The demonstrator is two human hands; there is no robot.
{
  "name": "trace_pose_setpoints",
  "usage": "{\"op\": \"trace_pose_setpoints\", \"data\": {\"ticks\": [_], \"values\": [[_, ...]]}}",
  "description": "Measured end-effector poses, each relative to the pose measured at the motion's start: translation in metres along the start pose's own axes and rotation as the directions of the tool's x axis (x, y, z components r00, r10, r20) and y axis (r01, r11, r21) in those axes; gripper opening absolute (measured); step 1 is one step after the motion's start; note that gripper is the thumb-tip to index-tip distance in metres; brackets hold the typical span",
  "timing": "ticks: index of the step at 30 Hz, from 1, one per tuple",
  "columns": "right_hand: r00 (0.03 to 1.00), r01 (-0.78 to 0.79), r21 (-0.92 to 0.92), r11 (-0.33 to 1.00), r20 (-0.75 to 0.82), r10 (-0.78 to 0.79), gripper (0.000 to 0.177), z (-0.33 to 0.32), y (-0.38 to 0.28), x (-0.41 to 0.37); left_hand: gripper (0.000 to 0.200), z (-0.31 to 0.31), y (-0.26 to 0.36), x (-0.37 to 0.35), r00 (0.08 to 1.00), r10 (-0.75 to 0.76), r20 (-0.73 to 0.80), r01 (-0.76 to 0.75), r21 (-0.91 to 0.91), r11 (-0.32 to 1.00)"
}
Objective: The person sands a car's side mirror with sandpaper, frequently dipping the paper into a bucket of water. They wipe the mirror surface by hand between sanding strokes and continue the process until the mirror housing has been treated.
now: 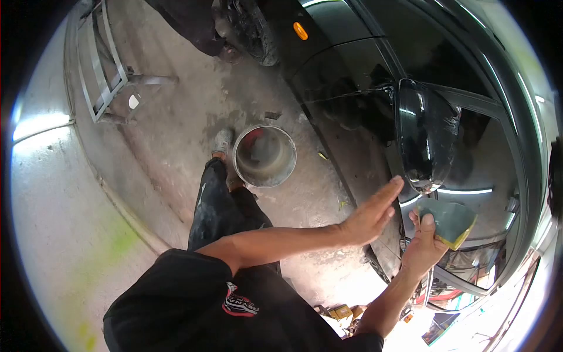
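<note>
My right hand [423, 253] grips a dark grey sheet of sandpaper [447, 218] with a yellowish edge and backing, thumb on its face. My left hand [370, 216] is held out in the air with its fingers stretched, holding nothing. Just beyond its fingertips in this view is the glossy black side mirror [419, 132] of a black car. Whitish scuffs show on the mirror housing. Between my left hand and the mirror I cannot see whether there is contact. The sandpaper lies close below the mirror's lower end, in front of the car's side window [487, 152].
A round bucket [237, 158] with cloudy liquid and something red stands on the concrete floor by my shoe [223, 141]. A metal frame [99, 76] leans at the left wall. Beside the car's wheel [249, 32], another person's dark clothing [190, 23] shows.
</note>
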State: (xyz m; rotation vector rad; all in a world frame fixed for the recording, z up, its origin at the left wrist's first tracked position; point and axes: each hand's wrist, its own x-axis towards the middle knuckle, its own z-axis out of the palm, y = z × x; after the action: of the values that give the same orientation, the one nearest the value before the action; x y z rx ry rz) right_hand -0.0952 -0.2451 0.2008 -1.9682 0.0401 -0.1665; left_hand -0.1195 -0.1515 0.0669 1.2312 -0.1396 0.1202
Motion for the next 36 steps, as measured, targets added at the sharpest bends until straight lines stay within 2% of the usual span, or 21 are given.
{"op": "trace_pose_setpoints", "data": {"ticks": [3, 4, 7, 8, 9, 11, 15, 17, 19, 22, 26, 29, 33, 36], "values": [[0.996, 0.061, -0.248, 0.967, -0.045, -0.075, 0.042, 0.006, 0.014, 0.012, 0.051, -0.044, 0.006, 0.003, 0.990, -0.126, -0.067, 0.120, -0.092, 0.989], [0.971, 0.178, -0.396, 0.901, -0.081, -0.227, 0.045, 0.022, 0.011, 0.019, 0.049, -0.057, 0.003, 0.005, 0.982, -0.176, -0.066, 0.166, -0.133, 0.977], [0.981, 0.149, -0.370, 0.917, -0.060, -0.184, 0.049, 0.046, 0.009, 0.043, 0.043, -0.099, 0.002, 0.010, 0.958, -0.272, -0.091, 0.255, -0.166, 0.953], [0.976, 0.177, -0.451, 0.875, -0.035, -0.216, 0.039, 0.050, 0.007, 0.049, 0.042, -0.112, 0.000, 0.009, 0.943, -0.313, -0.111, 0.301, -0.117, 0.947], [0.969, 0.216, -0.563, 0.798, 0.024, -0.246, 0.034, 0.049, 0.006, 0.053, 0.040, -0.125, -0.003, 0.007, 0.927, -0.351, -0.130, 0.345, -0.068, 0.936], [0.948, 0.298, -0.745, 0.597, 0.155, -0.280, 0.026, 0.047, 0.005, 0.062, 0.037, -0.151, -0.014, -0.001, 0.928, -0.322, -0.191, 0.336, 0.048, 0.941], [0.793, 0.492, -0.822, 0.285, 0.289, -0.536, 0.031, 0.056, 0.015, 0.077, 0.034, -0.192, -0.041, -0.025, 0.904, -0.316, -0.290, 0.338, 0.029, 0.941], [0.824, 0.478, -0.848, 0.231, 0.341, -0.453, 0.027, 0.074, 0.003, 0.087, 0.034, -0.199, -0.050, -0.029, 0.897, -0.322, -0.304, 0.343, 0.015, 0.939], [0.833, 0.492, -0.857, 0.151, 0.413, -0.368, 0.032, 0.104, -0.011, 0.106, 0.034, -0.202, -0.056, -0.028, 0.901, -0.318, -0.295, 0.334, 0.005, 0.943], [0.838, 0.476, -0.875, 0.089, 0.421, -0.347, 0.032, 0.123, -0.008, 0.125, 0.036, -0.198, -0.045, -0.015, 0.907, -0.349, -0.237, 0.361, 0.008, 0.933], [0.850, 0.407, -0.906, 0.113, 0.331, -0.410, 0.038, 0.077, 0.005, 0.086, 0.036, -0.211, -0.041, -0.012, 0.897, -0.387, -0.216, 0.398, 0.010, 0.917], [0.903, 0.343, -0.929, 0.139, 0.285, -0.321, 0.035, 0.083, 0.005, 0.097, 0.034, -0.218, -0.042, -0.009, 0.894, -0.375, -0.245, 0.393, 0.025, 0.919], [0.850, 0.419, -0.907, 0.041, 0.376, -0.368, 0.038, 0.131, -0.010, 0.127, 0.034, -0.207, -0.047, -0.004, 0.912, -0.350, -0.216, 0.362, 0.020, 0.932], [0.932, 0.277, -0.942, 0.188, 0.216, -0.292, 0.038, 0.086, 0.004, 0.091, 0.034, -0.208, -0.040, 0.002, 0.906, -0.370, -0.207, 0.370, -0.040, 0.928]]}}
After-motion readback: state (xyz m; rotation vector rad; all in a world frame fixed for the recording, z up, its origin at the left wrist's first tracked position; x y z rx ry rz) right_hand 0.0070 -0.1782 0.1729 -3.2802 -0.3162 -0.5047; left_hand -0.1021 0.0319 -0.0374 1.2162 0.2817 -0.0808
